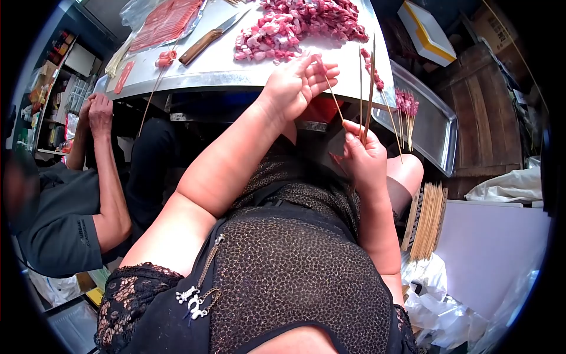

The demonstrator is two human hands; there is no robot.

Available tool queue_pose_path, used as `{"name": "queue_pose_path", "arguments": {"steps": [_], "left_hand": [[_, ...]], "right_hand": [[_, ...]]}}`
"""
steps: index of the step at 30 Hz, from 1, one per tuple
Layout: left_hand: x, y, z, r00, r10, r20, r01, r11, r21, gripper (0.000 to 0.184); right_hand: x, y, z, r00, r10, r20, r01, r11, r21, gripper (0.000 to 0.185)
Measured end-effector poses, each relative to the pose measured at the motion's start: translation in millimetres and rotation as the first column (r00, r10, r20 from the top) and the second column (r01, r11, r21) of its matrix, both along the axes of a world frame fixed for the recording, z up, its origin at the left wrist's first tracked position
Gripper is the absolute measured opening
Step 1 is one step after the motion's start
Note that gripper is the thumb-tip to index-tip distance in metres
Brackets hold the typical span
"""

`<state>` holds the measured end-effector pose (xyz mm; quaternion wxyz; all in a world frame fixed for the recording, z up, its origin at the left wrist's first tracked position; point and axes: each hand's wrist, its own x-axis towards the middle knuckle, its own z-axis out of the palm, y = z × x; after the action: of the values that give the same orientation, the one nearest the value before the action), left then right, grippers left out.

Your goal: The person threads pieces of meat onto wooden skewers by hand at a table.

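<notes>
My left hand (299, 82) is palm up over the table's front edge. Its thumb and forefinger pinch a small piece of raw meat (322, 68) at the tip of a bamboo skewer (335, 97), while the other fingers are loosely spread. Lower right, my right hand (364, 150) grips that skewer near its lower end. Several more skewers (370, 88) stand upright from the same hand. A skewer threaded with meat (377, 79) lies at the table's right edge, beside them. Beyond my left hand is a heap of raw meat pieces (271, 38).
A wooden-handled knife (201, 47) and a bag of pink sausage-like sticks (165, 26) lie on the table (218, 65). Filled skewers (407, 103) rest by a metal tray (433, 130). Bare skewers (429, 224) stand lower right. Another person (71, 206) sits at left.
</notes>
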<state>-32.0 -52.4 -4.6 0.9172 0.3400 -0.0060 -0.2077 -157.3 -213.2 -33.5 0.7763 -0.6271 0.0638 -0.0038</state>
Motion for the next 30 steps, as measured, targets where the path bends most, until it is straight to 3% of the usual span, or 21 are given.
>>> {"name": "queue_pose_path", "arguments": {"steps": [2,6,26,29,30], "left_hand": [[4,2,-1,0.993,0.016,0.116,-0.025,0.997,0.078,0.033],[9,1,2,0.988,0.087,0.131,-0.113,0.972,0.206,0.028],[-5,3,7,0.993,0.016,0.119,-0.041,0.977,0.211,0.025],[-6,5,4,0.992,0.019,0.125,-0.042,0.981,0.189,0.025],[-6,5,4,0.992,0.021,0.128,-0.042,0.985,0.165,0.026]], "right_hand": [[-1,1,-1,1.0,0.005,-0.009,-0.005,0.999,0.032,0.023],[-3,0,0,0.999,-0.003,-0.034,0.004,1.0,0.022,0.023],[-1,1,1,0.999,-0.037,0.031,0.042,0.988,-0.149,0.022],[-3,9,2,0.999,0.024,-0.049,-0.018,0.993,0.113,0.023],[-3,9,2,0.999,0.025,-0.048,-0.02,0.993,0.113,0.023]]}}
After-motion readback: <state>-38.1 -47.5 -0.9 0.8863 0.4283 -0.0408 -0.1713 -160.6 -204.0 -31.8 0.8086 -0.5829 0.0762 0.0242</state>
